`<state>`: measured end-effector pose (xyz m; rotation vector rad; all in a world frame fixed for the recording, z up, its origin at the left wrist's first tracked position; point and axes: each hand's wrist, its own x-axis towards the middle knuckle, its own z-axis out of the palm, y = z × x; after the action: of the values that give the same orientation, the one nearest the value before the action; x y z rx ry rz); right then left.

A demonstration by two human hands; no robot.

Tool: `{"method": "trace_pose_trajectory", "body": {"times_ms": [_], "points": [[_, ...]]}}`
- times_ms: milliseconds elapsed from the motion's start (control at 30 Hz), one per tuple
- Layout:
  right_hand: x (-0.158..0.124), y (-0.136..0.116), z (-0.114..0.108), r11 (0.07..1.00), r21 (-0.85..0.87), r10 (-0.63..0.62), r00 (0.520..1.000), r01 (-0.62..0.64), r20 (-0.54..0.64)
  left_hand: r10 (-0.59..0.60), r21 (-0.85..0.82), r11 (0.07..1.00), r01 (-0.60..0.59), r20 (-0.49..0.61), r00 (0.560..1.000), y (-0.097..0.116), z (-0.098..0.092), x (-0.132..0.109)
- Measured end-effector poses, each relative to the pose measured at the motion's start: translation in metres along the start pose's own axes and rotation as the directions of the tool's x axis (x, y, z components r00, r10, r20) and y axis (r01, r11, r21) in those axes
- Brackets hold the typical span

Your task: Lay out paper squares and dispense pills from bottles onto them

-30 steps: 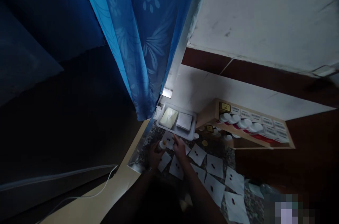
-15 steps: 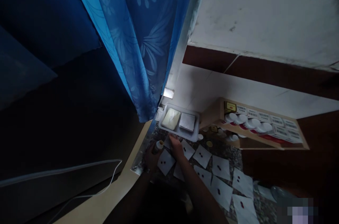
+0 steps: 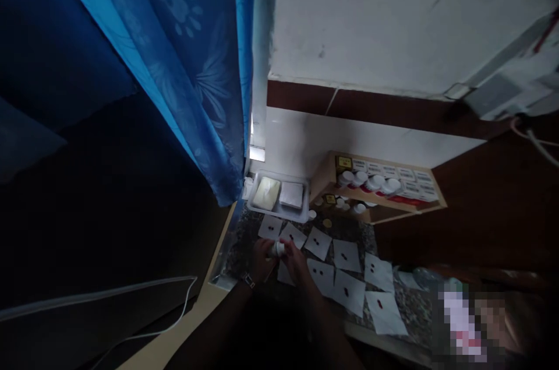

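Observation:
A small white pill bottle (image 3: 276, 250) is held between my two hands, above the papers nearest me. My left hand (image 3: 261, 260), with a watch on the wrist, is wrapped round its body. The fingers of my right hand (image 3: 295, 258) close on its white top end; the dim light hides whether that is a cap. Just beyond lies a white paper square (image 3: 270, 226) bearing two small dark red pills. Several more such papers spread to the right, among them one sheet (image 3: 349, 291) with its pills close together.
Behind the papers stands a clear plastic tray (image 3: 279, 218) with a yellowish and a white stack. A wooden shelf (image 3: 321, 183) holds white bottles and boxes. A blue curtain (image 3: 192, 84) hangs at the left. Another person's blurred-out part (image 3: 469, 323) shows at lower right.
My right hand has come back from a paper beside the tray to the bottle's top. The bottle, earlier open-mouthed in my left hand, is now between both. The view has shifted right.

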<state>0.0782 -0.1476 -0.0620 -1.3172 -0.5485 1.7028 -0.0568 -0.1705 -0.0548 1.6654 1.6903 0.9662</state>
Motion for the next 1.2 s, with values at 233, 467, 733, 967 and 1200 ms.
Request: {"method": "trace_pose_trajectory", "body": {"times_ms": [233,467,733,967,1200], "points": [[-0.013,-0.009,-0.015,0.882,0.419,0.183,0.977,-0.214,0.113,0.247,0.196,0.934,-0.299,0.250,0.936,0.035,-0.007,0.004],[-0.017,-0.019,-0.015,0.862,0.482,0.143,0.987,-0.160,0.072,0.305,0.194,0.921,-0.339,0.184,0.934,0.050,-0.002,0.004],[-0.017,-0.017,-0.024,0.852,0.484,0.152,0.979,-0.198,0.133,0.265,0.172,0.936,-0.308,0.230,0.936,0.050,0.000,0.004],[-0.016,-0.026,-0.027,0.862,0.465,0.142,0.976,-0.204,0.164,0.137,0.106,0.982,-0.155,0.164,0.977,0.049,-0.002,0.005],[-0.017,-0.021,-0.026,0.859,0.470,0.143,0.977,-0.203,0.161,0.067,-0.028,0.998,-0.064,0.127,0.990,0.045,-0.004,0.004]]}}
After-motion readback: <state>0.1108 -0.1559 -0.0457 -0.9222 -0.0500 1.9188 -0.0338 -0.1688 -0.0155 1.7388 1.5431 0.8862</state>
